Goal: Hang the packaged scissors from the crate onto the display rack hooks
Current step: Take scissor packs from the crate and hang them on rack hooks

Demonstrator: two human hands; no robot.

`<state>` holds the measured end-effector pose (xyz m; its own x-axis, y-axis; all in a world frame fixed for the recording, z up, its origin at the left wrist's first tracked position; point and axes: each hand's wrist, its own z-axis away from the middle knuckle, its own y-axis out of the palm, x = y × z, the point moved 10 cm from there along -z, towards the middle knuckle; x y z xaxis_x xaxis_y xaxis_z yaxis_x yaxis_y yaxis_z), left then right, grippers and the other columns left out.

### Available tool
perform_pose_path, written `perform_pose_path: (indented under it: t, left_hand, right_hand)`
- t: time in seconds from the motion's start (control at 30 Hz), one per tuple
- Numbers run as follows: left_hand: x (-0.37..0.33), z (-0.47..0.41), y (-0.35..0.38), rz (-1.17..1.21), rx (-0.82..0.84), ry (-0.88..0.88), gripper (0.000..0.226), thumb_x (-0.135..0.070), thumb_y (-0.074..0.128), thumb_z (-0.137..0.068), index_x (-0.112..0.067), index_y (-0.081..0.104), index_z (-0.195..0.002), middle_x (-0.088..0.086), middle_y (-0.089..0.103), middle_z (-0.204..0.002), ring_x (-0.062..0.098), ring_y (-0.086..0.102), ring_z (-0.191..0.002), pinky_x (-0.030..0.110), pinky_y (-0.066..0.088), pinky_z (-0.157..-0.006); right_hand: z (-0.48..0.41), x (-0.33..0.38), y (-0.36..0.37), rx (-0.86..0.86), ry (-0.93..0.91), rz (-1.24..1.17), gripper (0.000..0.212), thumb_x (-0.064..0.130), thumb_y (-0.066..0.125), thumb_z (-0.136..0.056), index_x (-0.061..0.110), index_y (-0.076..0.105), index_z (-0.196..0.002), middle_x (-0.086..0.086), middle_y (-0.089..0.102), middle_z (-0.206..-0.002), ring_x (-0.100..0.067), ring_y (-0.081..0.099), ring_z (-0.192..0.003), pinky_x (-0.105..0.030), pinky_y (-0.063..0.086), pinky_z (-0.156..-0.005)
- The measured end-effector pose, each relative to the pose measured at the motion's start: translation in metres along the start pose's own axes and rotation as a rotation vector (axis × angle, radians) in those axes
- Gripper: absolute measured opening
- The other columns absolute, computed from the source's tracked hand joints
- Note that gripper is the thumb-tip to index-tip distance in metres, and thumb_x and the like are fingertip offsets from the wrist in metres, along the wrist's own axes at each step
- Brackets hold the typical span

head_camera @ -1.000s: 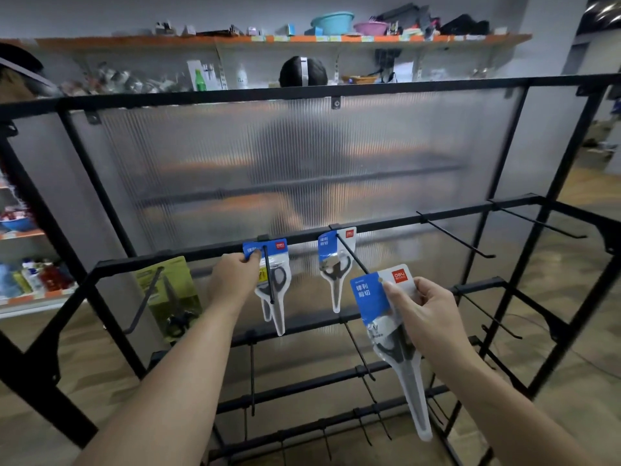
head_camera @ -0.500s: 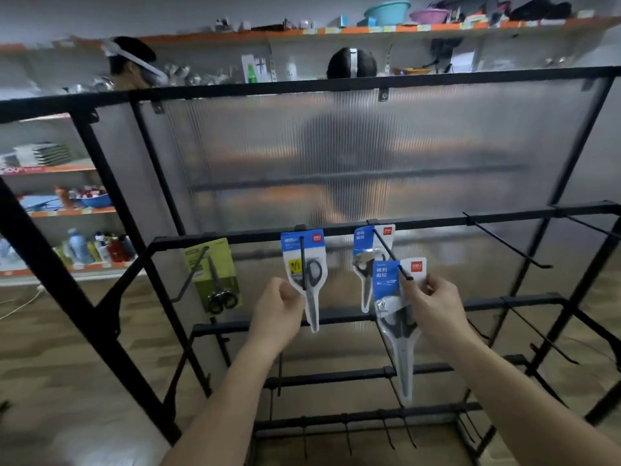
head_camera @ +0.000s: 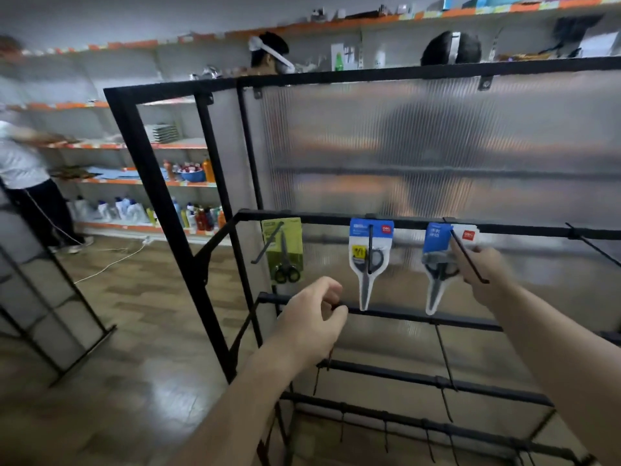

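Left hand (head_camera: 312,319): we hold nothing; fingers loosely curled;
Right hand (head_camera: 487,274): beside hung blue-and-white carded grey scissors pack (head_camera: 437,238); grip blurred, we cannot tell

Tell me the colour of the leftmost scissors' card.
The card is yellow-green, clearest in the head view.
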<state>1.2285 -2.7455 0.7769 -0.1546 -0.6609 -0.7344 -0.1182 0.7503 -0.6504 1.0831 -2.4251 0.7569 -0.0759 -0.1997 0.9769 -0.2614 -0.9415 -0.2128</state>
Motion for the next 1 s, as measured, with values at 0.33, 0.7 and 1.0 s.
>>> perform_pose_path:
  t: [0.33, 0.7, 1.0]
  left_hand:
    - [-0.036, -0.008, 0.04, -0.109, 0.127, 0.109, 0.027, -0.038, 0.058, -0.099, -0.037, 0.056, -0.126, -0.021, 0.062, -0.119, -0.001, 0.058, -0.111, 0.026, 0.049, -0.095]
    - [-0.167, 0.016, 0.186, -0.462, 0.295, 0.474, 0.043, -0.039, 0.052, -0.099, -0.029, 0.047, -0.142, -0.006, 0.056, -0.134, 0.019, 0.053, -0.124, 0.038, 0.046, -0.102]
    - [-0.163, 0.08, 0.234, -0.603, 0.392, 0.331, 0.049, -0.044, 0.049, -0.102, -0.032, 0.041, -0.149, -0.009, 0.05, -0.144, 0.016, 0.048, -0.129, 0.034, 0.042, -0.105]
  right_hand:
    - [0.072, -0.009, -0.028, 0.066, 0.05, 0.33, 0.043, 0.03, 0.073, -0.093, 0.018, 0.054, -0.129, -0.006, 0.066, -0.115, -0.019, 0.064, -0.099, -0.033, 0.052, -0.075]
    - [0.204, -0.011, -0.137, -0.018, -0.166, 1.073, 0.05, 0.052, 0.051, -0.098, 0.025, 0.044, -0.14, 0.004, 0.056, -0.135, -0.02, 0.058, -0.118, -0.035, 0.052, -0.09]
    - [0.235, -0.103, -0.167, 0.157, -0.069, 0.971, 0.052, 0.046, 0.053, -0.099, 0.022, 0.041, -0.144, -0.002, 0.057, -0.133, -0.024, 0.058, -0.117, -0.037, 0.05, -0.094]
